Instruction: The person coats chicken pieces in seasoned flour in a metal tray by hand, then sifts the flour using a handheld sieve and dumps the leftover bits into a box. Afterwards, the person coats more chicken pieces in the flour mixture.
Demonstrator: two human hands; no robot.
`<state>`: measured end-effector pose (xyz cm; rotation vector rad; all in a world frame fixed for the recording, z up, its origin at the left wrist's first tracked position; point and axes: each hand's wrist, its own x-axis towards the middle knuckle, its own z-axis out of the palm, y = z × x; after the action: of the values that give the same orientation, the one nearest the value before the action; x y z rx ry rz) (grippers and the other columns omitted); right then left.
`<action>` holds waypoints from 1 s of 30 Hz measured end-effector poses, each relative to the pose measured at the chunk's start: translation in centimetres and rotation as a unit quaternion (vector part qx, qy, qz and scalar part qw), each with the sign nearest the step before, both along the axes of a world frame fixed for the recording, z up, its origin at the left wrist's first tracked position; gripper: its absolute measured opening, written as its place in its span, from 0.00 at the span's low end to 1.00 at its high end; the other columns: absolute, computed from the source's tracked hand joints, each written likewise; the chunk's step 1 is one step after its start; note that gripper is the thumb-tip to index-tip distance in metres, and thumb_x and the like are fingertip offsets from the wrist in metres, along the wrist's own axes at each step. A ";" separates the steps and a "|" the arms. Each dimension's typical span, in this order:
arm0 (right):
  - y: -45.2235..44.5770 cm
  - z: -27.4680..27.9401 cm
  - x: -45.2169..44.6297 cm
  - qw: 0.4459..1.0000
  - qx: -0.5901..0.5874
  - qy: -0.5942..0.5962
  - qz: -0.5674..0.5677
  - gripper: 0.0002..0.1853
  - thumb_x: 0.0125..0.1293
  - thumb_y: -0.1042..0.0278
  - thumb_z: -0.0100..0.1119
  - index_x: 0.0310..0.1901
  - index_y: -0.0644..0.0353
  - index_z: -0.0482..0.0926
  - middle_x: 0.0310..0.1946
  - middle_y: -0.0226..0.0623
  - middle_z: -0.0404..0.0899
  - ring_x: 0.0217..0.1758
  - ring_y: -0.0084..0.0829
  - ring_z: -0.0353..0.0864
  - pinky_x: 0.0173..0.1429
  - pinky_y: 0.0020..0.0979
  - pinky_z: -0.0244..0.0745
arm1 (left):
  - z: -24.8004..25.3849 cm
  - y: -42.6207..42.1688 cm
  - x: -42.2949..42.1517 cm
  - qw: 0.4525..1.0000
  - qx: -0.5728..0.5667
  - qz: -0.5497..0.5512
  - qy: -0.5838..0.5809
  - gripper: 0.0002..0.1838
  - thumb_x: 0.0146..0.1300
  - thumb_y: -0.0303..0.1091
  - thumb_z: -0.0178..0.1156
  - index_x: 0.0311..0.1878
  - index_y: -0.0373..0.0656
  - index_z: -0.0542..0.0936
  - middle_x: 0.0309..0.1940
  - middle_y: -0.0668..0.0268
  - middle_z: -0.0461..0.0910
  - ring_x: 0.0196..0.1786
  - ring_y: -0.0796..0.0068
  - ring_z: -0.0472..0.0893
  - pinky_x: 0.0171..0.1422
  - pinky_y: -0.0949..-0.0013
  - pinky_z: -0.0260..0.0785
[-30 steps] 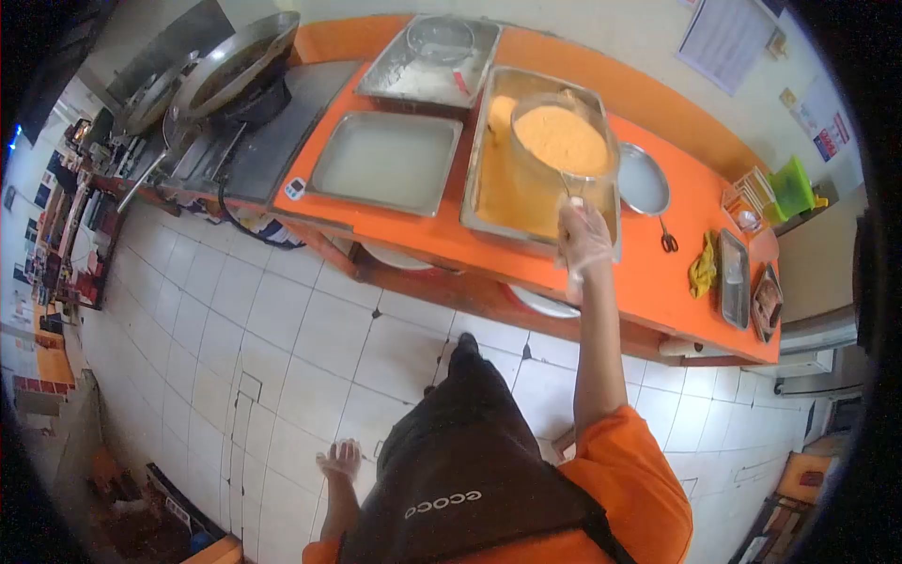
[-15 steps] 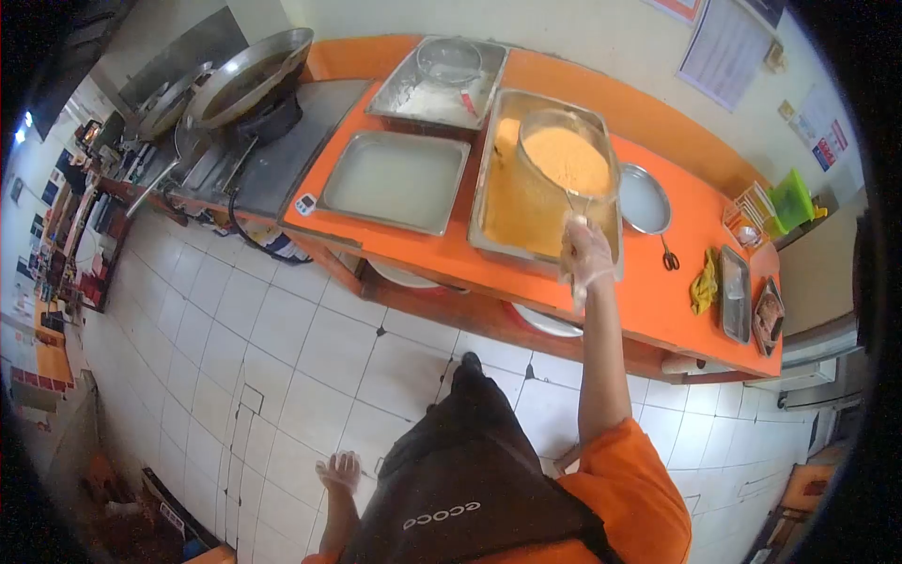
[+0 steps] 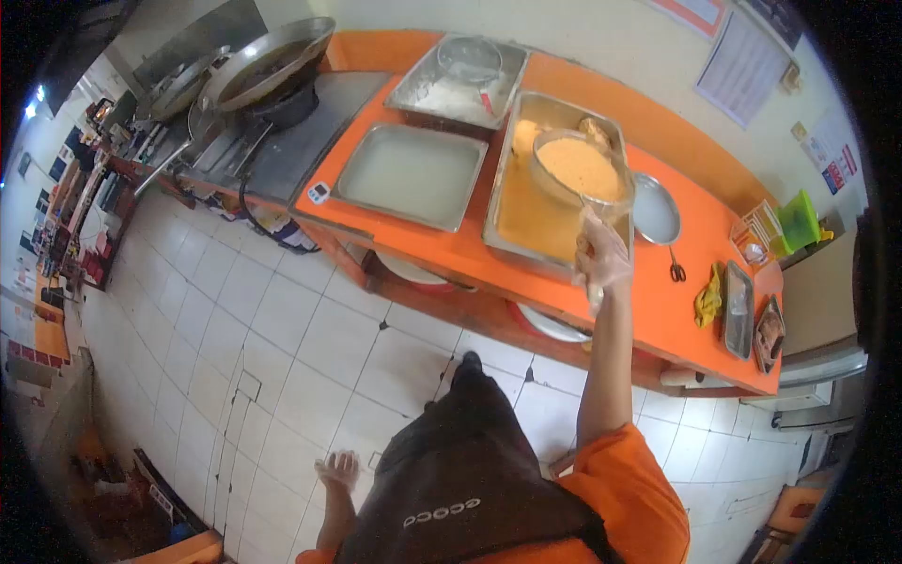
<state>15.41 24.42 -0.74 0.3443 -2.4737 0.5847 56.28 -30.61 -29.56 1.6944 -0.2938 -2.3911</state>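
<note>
Gloved in clear plastic, my right hand (image 3: pixel 603 256) is closed round the handle of a round sieve (image 3: pixel 581 171) that holds orange crumbly powder. The sieve is over a deep metal tray (image 3: pixel 528 218) with an orange-yellow layer in it; whether the two touch I cannot tell. Some lumps show at the tray's back, beside the sieve. My left hand (image 3: pixel 338 468), also gloved, hangs low over the floor tiles with its fingers apart and nothing in it.
Left of the orange tray are a tray of cloudy liquid (image 3: pixel 412 175) and one with white powder (image 3: pixel 451 98). Farther left are large pans (image 3: pixel 272 73). To the right lie a round pan (image 3: pixel 656 209), scissors (image 3: pixel 677 269), a yellow cloth (image 3: pixel 708 297) and a narrow tray (image 3: pixel 738 310).
The view has shifted a little, so the table stands slightly farther right. My right hand still holds the sieve, which looks lower and closer to the tray. My left hand has hardly moved.
</note>
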 end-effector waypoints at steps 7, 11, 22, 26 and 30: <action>-3.2 1.4 2.9 0.829 -0.506 -0.234 -0.047 0.04 0.54 0.69 0.59 0.31 0.55 0.73 0.24 0.29 0.66 0.22 0.25 0.67 0.19 0.27 0.58 | 1.3 0.2 2.3 1.000 0.008 0.014 -0.026 0.35 0.62 0.66 0.43 0.63 0.50 0.66 0.62 0.60 0.67 0.62 0.56 0.69 0.64 0.49 0.63; -2.5 0.6 0.3 0.863 -0.455 -0.214 -0.044 0.04 0.51 0.73 0.57 0.28 0.55 0.71 0.22 0.32 0.66 0.24 0.29 0.70 0.23 0.31 0.64 | -0.6 -0.5 1.5 0.999 0.045 0.021 0.021 0.36 0.63 0.65 0.43 0.66 0.49 0.63 0.66 0.60 0.64 0.66 0.55 0.66 0.67 0.47 0.58; 0.3 -3.7 -2.1 0.976 -0.207 -0.061 -0.024 0.08 0.56 0.65 0.59 0.29 0.55 0.70 0.19 0.34 0.67 0.23 0.36 0.71 0.27 0.35 0.67 | -0.3 0.0 1.2 0.999 0.030 0.015 0.026 0.37 0.64 0.67 0.39 0.70 0.55 0.59 0.70 0.62 0.58 0.68 0.56 0.64 0.66 0.47 0.59; 0.1 -3.8 -0.7 0.982 -0.189 0.000 0.028 0.11 0.64 0.55 0.56 0.34 0.53 0.72 0.17 0.26 0.65 0.14 0.23 0.66 0.17 0.28 0.58 | -1.5 -1.4 5.0 0.995 -0.041 -0.085 0.017 0.37 0.64 0.67 0.39 0.69 0.54 0.60 0.70 0.62 0.58 0.70 0.56 0.62 0.66 0.46 0.58; -5.6 4.6 3.7 0.720 -0.642 -0.256 -0.059 0.09 0.67 0.57 0.53 0.35 0.53 0.72 0.17 0.25 0.64 0.14 0.21 0.64 0.16 0.27 0.57 | 0.1 -0.5 3.1 0.999 0.022 0.030 0.007 0.37 0.64 0.66 0.40 0.69 0.53 0.60 0.69 0.62 0.60 0.70 0.58 0.60 0.67 0.47 0.57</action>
<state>19.06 18.79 3.84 -0.6044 -1.8298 2.3183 59.36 -31.15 -29.45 1.6793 -0.1877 -2.3822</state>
